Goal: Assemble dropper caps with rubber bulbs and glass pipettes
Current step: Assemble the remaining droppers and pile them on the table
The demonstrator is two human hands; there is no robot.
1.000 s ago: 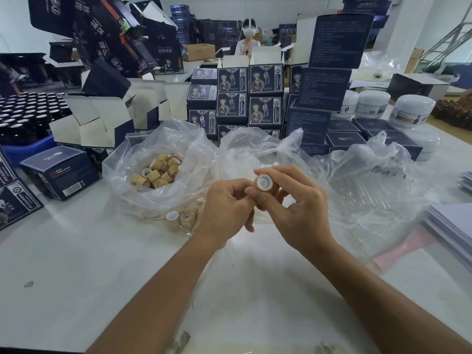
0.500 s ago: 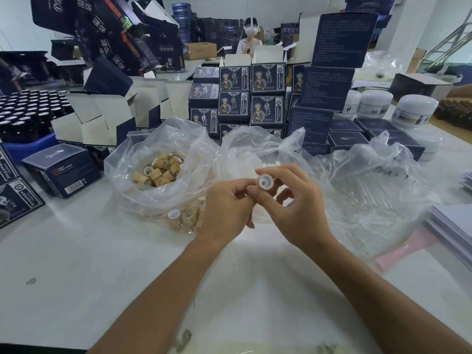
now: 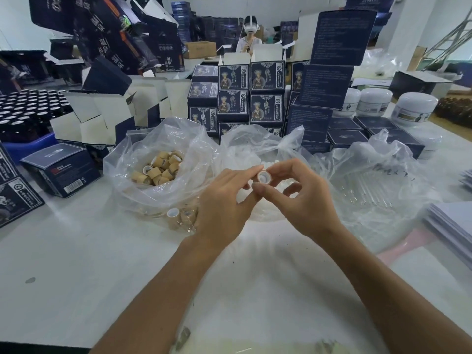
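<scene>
The right hand [image 3: 304, 200] pinched a cap [image 3: 263, 177]; the left hand [image 3: 224, 203], fingers straight, pressed it, probably seating the bulb; a pipette seemed next.

White-lined dropper cap [image 3: 263, 177] pinched above the bags.

Both forearms are bare to the frame's lower edge, with no sleeves showing. The left hand [image 3: 224, 203] and right hand [image 3: 304, 200] seem ungloved and ringless; short nails on the fingers [image 3: 258, 189].
</scene>
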